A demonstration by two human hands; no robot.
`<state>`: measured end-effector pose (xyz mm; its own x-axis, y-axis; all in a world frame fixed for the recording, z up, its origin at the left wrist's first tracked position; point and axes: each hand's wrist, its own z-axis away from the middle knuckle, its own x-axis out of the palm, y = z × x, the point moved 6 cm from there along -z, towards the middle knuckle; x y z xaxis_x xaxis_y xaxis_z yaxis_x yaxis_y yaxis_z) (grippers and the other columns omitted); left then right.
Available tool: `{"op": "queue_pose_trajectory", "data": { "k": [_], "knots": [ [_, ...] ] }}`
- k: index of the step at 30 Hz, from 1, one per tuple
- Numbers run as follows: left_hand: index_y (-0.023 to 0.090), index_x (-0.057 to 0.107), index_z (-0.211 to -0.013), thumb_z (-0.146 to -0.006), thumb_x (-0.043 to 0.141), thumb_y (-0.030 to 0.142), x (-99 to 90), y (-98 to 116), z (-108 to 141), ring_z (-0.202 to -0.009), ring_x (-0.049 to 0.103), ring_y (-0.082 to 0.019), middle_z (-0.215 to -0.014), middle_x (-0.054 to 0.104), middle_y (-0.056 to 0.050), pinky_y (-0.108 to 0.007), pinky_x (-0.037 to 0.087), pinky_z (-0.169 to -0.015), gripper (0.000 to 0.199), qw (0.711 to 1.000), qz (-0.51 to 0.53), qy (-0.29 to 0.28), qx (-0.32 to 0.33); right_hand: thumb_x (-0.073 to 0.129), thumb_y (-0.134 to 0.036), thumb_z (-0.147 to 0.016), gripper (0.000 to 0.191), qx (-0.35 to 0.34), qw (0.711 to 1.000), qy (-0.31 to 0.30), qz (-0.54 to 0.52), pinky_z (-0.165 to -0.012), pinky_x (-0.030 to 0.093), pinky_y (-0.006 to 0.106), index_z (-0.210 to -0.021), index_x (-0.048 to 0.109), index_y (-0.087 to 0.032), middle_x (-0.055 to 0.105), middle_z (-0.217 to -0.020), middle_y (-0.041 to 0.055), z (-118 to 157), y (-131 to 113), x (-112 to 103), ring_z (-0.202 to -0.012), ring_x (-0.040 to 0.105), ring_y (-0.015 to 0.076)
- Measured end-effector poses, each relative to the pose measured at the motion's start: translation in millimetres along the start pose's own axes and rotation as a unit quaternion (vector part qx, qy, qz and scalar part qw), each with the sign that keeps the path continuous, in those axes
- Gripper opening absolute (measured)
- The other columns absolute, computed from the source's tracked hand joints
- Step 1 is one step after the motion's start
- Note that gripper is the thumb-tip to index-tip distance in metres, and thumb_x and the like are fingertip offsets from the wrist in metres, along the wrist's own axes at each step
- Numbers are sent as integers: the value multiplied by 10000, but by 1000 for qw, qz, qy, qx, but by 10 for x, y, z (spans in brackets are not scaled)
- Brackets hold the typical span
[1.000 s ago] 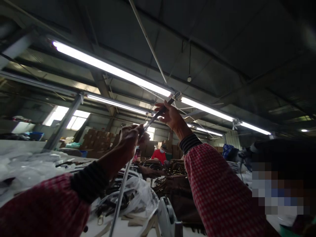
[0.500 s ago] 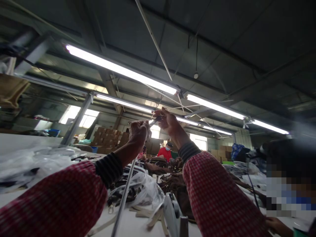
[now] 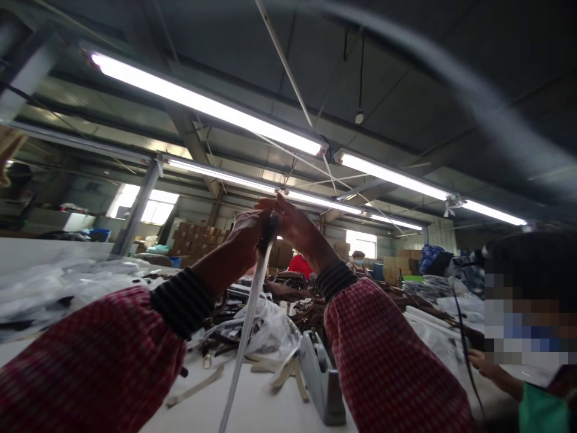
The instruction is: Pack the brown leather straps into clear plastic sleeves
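Note:
Both of my hands are raised at the middle of the view, close together at the top of a long pale grey strap (image 3: 247, 328). My left hand (image 3: 247, 237) is closed around the strap's upper end. My right hand (image 3: 295, 227) meets it from the other side, its fingers bent round a small dark piece (image 3: 269, 230) on the strap; blur hides the exact grip. From there the strap hangs toward the white table (image 3: 193, 418). Beneath my right forearm stands a grey tape dispenser (image 3: 322, 379), with short beige strips (image 3: 283, 376) beside it.
Clear plastic bags (image 3: 274, 328) and dark brown goods (image 3: 297, 291) heap up ahead; more plastic (image 3: 90, 288) lies left. A co-worker's hand (image 3: 489, 367) is at right, near a thin dark cord (image 3: 464, 343). A blurred pale band (image 3: 419, 45) arcs overhead.
My right hand has moved left and slightly down, against my left hand. The strap's lower part has shifted right. A blurred pale band now sweeps across the upper right.

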<state>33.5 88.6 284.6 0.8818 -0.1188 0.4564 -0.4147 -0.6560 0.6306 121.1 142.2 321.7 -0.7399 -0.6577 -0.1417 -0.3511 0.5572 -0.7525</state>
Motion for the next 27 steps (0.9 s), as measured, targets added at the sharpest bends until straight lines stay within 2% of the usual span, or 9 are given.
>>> {"op": "queue_pose_trajectory", "data": {
  "k": [4,10,15,17,19,22,24,25,27],
  "knots": [
    [134,702,-770,-785,780,150,-17,-34,78,-526,609,-121,-650,692,-14,-243,499,-525,81,999,-25,-35,-16,565,-530,-1017,342,22,999,20,-40,-607,540,290,-959,735,-239,691,-759,16,118,193,32,-655,603,175],
    [152,710,-1020,-794,835,223,-185,59,56,-576,628,-151,-671,673,16,-284,506,-577,267,991,-124,40,40,624,-486,-981,282,81,986,57,-137,-572,522,280,-869,672,-231,670,-717,10,515,728,256,-606,596,155],
    [133,745,-939,-708,885,123,-491,-20,50,-686,691,-163,-736,705,5,-304,556,-711,270,986,-165,19,18,766,-414,-846,288,77,990,95,-70,-400,220,227,-725,615,-200,419,-488,-83,949,952,78,-415,282,72],
    [118,765,-940,-653,897,109,-663,-122,77,-668,709,-198,-729,734,-33,-310,561,-666,316,979,-200,-22,-37,801,-416,-806,363,60,994,95,11,-410,119,246,-640,558,-205,362,-467,-98,1120,886,-60,-416,212,59],
    [128,782,-1003,-661,916,238,-780,-270,135,-654,721,-227,-806,783,-105,-279,532,-566,384,958,-247,-101,-102,807,-422,-804,403,62,990,72,100,-434,100,267,-593,543,-202,358,-476,-92,1276,813,-140,-429,218,58],
    [182,811,-978,-699,884,489,-796,-558,327,-625,707,-220,-906,804,-138,-221,440,-442,421,902,-316,-247,-161,792,-444,-832,404,86,980,-4,182,-470,147,276,-591,597,-185,379,-508,-77,1453,790,-116,-465,261,69],
    [197,825,-836,-694,874,490,-728,-817,535,-552,667,-204,-809,795,-118,-217,385,-403,330,858,-338,-333,-196,794,-462,-831,390,94,974,-38,201,-488,182,273,-615,640,-176,403,-530,-70,1535,828,-80,-490,289,76],
    [197,819,-759,-686,875,453,-691,-957,646,-500,637,-199,-726,777,-109,-224,358,-389,273,844,-334,-359,-216,792,-466,-833,382,95,973,-45,207,-495,196,272,-631,657,-172,417,-540,-65,1569,856,-76,-502,306,81],
    [190,781,-611,-616,899,353,-675,-1179,770,-378,541,-181,-541,699,-86,-244,288,-362,201,878,-288,-310,-223,780,-464,-844,348,104,972,-45,205,-503,209,267,-685,692,-166,432,-554,-64,1640,928,-111,-518,324,86]
  ]
}}
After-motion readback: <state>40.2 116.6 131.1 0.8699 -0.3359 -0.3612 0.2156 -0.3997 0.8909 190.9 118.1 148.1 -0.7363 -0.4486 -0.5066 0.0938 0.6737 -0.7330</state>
